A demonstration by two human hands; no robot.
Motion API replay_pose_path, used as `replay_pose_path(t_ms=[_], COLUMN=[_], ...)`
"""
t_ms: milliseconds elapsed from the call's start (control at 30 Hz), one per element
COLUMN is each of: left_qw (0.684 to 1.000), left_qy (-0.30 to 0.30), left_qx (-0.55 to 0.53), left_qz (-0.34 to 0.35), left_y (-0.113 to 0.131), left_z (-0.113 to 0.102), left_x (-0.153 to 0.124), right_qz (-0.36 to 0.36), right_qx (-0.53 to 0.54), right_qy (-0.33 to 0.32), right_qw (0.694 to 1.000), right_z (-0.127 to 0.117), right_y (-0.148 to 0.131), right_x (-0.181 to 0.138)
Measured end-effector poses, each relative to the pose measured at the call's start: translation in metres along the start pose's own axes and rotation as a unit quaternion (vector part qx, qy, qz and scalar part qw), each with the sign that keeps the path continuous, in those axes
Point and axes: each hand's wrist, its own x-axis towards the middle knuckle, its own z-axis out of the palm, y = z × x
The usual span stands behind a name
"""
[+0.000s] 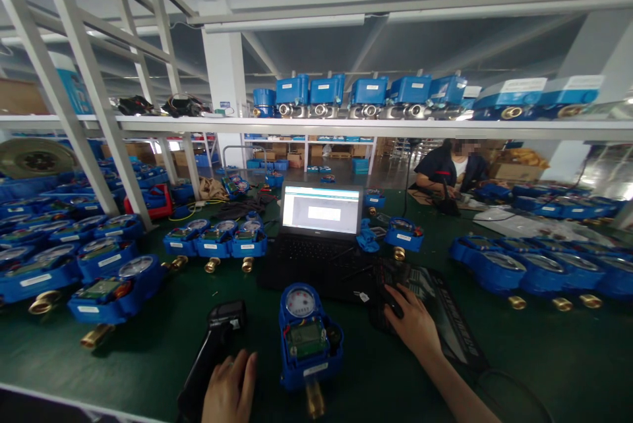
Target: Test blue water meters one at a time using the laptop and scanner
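Note:
My left hand (230,389) is closed round the grip of a black handheld scanner (213,344) at the near edge of the green table (163,337). Just right of it lies a blue water meter (307,337) with its lid off, a dial and a green circuit board showing. My right hand (413,321) rests curled over a black computer mouse (393,301) on a dark mouse pad (445,317). An open black laptop (316,238) with a lit screen stands behind the meter.
Rows of blue water meters with brass fittings (84,265) crowd the table's left side, and more meters (534,265) line the right. A shelf overhead (346,125) carries blue units. Another person (442,169) sits at the far right of the table. White slanted struts (99,113) stand left.

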Motion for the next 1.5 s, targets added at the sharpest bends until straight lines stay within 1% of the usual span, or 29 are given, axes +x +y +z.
replay_pose_path(t_ms=[67,100,167,233,333,367,400,433,600,667,900,1200,1300,1500], left_qw=[0.995,0.987,0.956,0.906,0.800,0.769,0.746,0.730,0.689,0.678,0.664,0.673,0.673,0.688], left_qy=[-0.015,-0.026,-0.050,-0.082,-0.133,-0.142,-0.147,-0.150,-0.151,-0.151,-0.152,-0.166,-0.165,-0.169], left_qx=[-0.081,-0.130,-0.230,-0.326,-0.466,-0.498,-0.520,-0.531,-0.565,-0.573,-0.577,-0.559,-0.565,-0.547], left_qz=[-0.055,-0.091,-0.175,-0.258,-0.354,-0.375,-0.390,-0.402,-0.427,-0.434,-0.451,-0.455,-0.448,-0.445], left_y=[0.007,0.012,0.025,0.040,0.059,0.064,0.068,0.071,0.078,0.079,0.086,0.087,0.087,0.092], left_z=[-0.006,-0.009,-0.013,-0.013,-0.006,-0.003,0.001,0.005,0.015,0.015,0.006,0.006,0.006,0.002], left_x=[0.002,0.003,0.004,0.005,0.005,0.006,0.007,0.008,0.011,0.012,0.016,0.019,0.020,0.022], right_qz=[0.009,0.012,0.016,0.018,0.020,0.021,0.022,0.022,0.017,0.021,0.020,0.027,0.029,0.021], right_qx=[-0.006,-0.008,-0.014,-0.020,-0.025,-0.027,-0.028,-0.030,-0.030,-0.030,-0.020,-0.021,-0.025,-0.027], right_qy=[-0.009,-0.013,-0.017,-0.015,-0.011,-0.011,-0.011,-0.012,-0.009,0.000,0.001,-0.019,-0.018,-0.008], right_qw=[1.000,1.000,1.000,1.000,0.999,0.999,0.999,0.999,0.999,0.999,1.000,0.999,0.999,0.999], right_z=[0.000,-0.001,-0.001,-0.003,-0.004,-0.004,-0.004,-0.004,-0.002,-0.002,-0.004,-0.002,-0.003,-0.004], right_y=[-0.001,-0.001,-0.002,-0.002,-0.003,-0.002,-0.002,-0.002,-0.001,-0.002,-0.003,-0.002,-0.003,-0.004], right_x=[0.000,0.000,0.001,0.000,0.000,0.000,0.000,0.000,-0.001,-0.001,-0.001,0.000,0.000,-0.001])
